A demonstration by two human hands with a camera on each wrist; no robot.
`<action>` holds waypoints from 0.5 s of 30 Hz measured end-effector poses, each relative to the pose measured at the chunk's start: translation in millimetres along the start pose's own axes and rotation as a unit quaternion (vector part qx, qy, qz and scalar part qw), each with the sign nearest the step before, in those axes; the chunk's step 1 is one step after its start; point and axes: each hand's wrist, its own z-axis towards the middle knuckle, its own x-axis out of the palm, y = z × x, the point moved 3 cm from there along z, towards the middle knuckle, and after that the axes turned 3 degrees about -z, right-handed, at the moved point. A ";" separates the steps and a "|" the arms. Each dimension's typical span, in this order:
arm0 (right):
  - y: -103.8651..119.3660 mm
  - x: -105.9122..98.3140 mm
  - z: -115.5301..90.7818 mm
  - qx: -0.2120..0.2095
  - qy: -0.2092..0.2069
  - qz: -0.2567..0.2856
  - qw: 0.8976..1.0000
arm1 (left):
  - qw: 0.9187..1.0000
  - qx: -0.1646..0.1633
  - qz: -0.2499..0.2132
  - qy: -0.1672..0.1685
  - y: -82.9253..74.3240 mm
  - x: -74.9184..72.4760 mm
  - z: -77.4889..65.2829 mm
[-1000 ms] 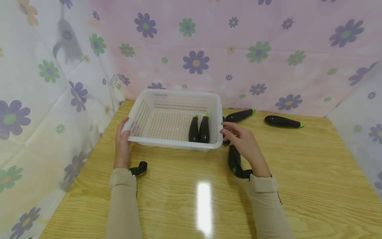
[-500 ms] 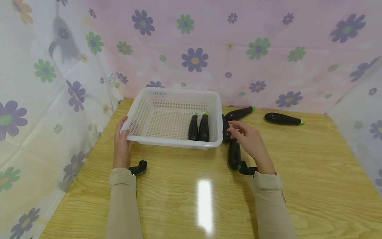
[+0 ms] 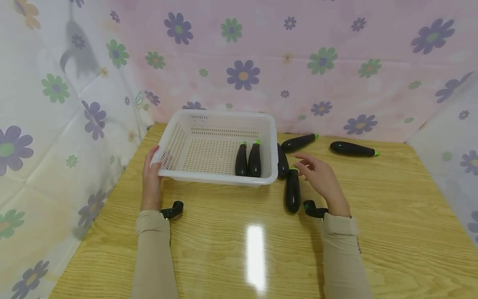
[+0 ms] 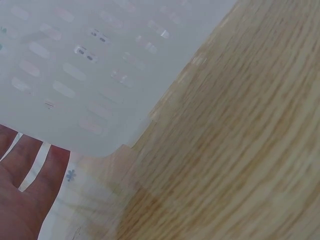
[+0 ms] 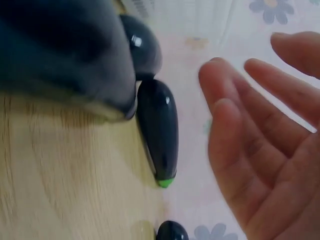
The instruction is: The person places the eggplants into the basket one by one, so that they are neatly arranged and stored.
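A white plastic basket (image 3: 214, 177) has two eggplants with green stem ends, eggplant (image 3: 242, 161) and eggplant (image 3: 255, 161), lying at its right side. My left hand (image 3: 151, 182) grips the basket's left rim, thumb over the edge; in the left wrist view only some fingers (image 4: 47, 167) show beside the wall. My right hand (image 3: 317, 176) hovers by the green stem of a front eggplant (image 3: 293, 193), its fingers loosely bent and holding nothing. Whether a fingertip touches that stem I cannot tell. Another eggplant (image 3: 282, 162) lies against the basket's right side, partly hidden.
Behind my right hand lie two more eggplants, one (image 3: 298, 143) near the basket and one (image 3: 352, 149) further right. A flowered cloth (image 3: 261, 54) hangs at the back and sides of the wooden table (image 3: 216, 249). Wrist cameras (image 3: 173, 210) sit on both arms.
My right hand has left the basket's right rim and moved right and slightly toward me, uncovering the front eggplant. My left hand stays on the basket.
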 end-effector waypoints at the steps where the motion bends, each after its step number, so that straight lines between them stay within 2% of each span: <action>1: -2.3 0.3 0.0 0.004 0.012 -0.005 1.000 | 1.000 0.000 0.000 0.000 0.1 -0.1 0.0; 7: -14.7 5.4 -0.2 0.044 0.097 -0.030 0.994 | 1.000 0.000 0.002 -0.001 0.1 -0.3 0.0; 15: -15.2 10.1 -1.0 0.057 0.153 -0.035 0.986 | 1.000 0.001 0.005 -0.002 0.4 -0.5 0.4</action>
